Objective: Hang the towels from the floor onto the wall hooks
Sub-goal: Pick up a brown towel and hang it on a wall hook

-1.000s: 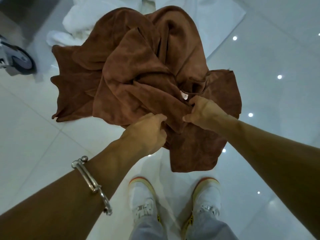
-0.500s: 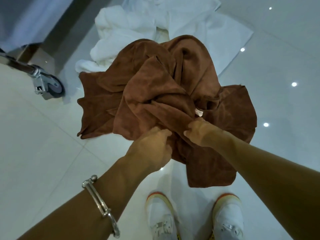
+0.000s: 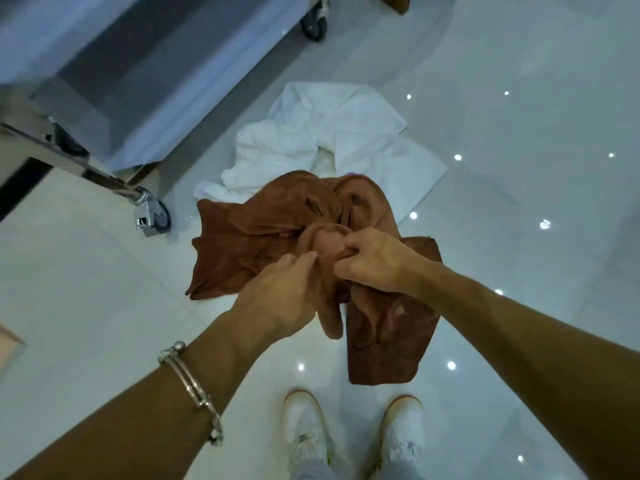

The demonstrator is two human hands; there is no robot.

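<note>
Above the tiled floor (image 3: 86,289), your left hand (image 3: 280,299) and right hand (image 3: 374,261) both pinch the brown towel (image 3: 242,244), white towels (image 3: 311,140) heaped just behind.

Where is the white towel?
In the head view the white towel lies crumpled on the floor, upper middle, just beyond the brown towel held by the left hand and right hand, right of the cart wheel.

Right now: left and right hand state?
Left hand: closed, pinching the brown towel.
Right hand: closed, gripping the same towel.
</note>
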